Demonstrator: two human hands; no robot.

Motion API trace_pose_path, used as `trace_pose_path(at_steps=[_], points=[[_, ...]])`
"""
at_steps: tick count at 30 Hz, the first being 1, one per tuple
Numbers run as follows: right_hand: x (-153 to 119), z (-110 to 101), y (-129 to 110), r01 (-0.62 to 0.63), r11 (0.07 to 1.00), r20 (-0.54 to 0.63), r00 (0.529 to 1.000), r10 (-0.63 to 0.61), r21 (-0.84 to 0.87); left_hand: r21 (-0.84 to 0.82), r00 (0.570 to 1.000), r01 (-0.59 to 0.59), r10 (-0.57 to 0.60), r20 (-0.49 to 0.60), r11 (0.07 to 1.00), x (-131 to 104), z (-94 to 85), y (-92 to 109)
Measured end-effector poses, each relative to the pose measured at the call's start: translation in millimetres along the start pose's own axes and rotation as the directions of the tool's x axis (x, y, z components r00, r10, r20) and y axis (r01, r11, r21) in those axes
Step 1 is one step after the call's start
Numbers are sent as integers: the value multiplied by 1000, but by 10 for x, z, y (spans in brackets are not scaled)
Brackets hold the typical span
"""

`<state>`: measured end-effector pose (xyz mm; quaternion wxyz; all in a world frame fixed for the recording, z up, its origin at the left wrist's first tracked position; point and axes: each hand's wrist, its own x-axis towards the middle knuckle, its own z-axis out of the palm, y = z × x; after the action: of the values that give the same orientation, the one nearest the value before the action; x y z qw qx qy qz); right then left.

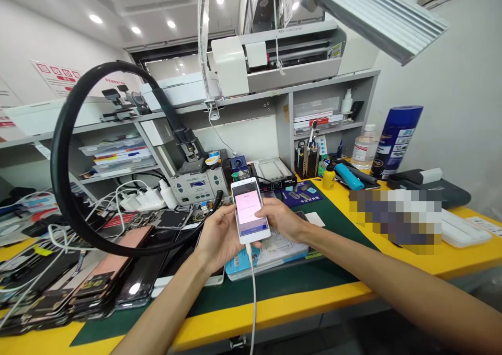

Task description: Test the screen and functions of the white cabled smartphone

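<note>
A white phone [251, 208] with a lit pink and white screen is held upright above the bench, tilted slightly. My left hand [218, 238] supports it from the left and from behind, fingers wrapped round its edge. My right hand [280, 216] is at the phone's right side, with a finger over the lower part of the screen. A white cable [253, 292] runs from the phone's bottom end down past the table's front edge. Below the phone, blue and white flat packages [274, 251] lie on the dark green mat [329, 263].
Stacked phone parts [105, 271] cover the left of the bench. A black hose [58, 156] loops up at the left from a grey station [196, 189]. At the right stand a yellow bottle [328, 178] and a blue spray can [396, 143]. A lamp [372, 15] hangs overhead.
</note>
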<state>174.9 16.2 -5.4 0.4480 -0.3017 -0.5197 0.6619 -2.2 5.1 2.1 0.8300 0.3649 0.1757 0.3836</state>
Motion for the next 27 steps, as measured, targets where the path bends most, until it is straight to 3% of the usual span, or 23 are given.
trace_pose_path(at_steps=[8, 16, 27], points=[[-8, 32, 29, -33, 996, -97, 995, 25, -84, -32, 999, 24, -25, -34, 999, 11, 11, -6], [-26, 48, 36, -2, 999, -18, 1000, 3, 37, -65, 998, 53, -50, 46, 996, 12, -67, 18], [-64, 103, 35, -18, 999, -53, 998, 20, 43, -73, 999, 40, -39, 9, 997, -27, -117, 12]])
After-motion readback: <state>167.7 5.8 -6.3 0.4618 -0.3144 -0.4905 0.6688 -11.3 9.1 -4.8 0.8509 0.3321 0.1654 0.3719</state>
